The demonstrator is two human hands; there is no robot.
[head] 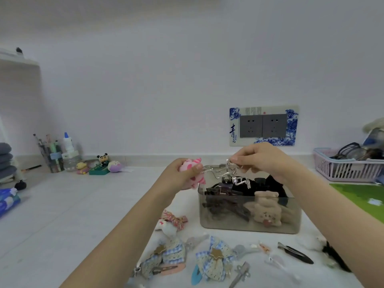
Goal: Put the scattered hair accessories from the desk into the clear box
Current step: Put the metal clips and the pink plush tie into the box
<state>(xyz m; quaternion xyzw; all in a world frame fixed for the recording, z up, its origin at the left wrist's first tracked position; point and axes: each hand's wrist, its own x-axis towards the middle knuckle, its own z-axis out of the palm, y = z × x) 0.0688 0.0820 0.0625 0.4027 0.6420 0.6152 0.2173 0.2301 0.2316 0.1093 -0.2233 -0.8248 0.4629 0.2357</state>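
Mid-drop, I'd say: right hand (264,159) pinches a silver claw clip (230,175) over the clear box (247,223) at frame centre, left hand (182,175) grips a pink plush clip (192,173) beside its rim. Next: release both inside, then grab the bows (214,258) scattered along the bottom.

Two bare forearms, no sleeves in view, left hand (182,173) and right hand (264,159) ungloved, without rings or watch

You face a plain white wall (166,69); at two o'clock sits a double socket (263,125) in a blue-patterned frame, above the pale desk (83,204).
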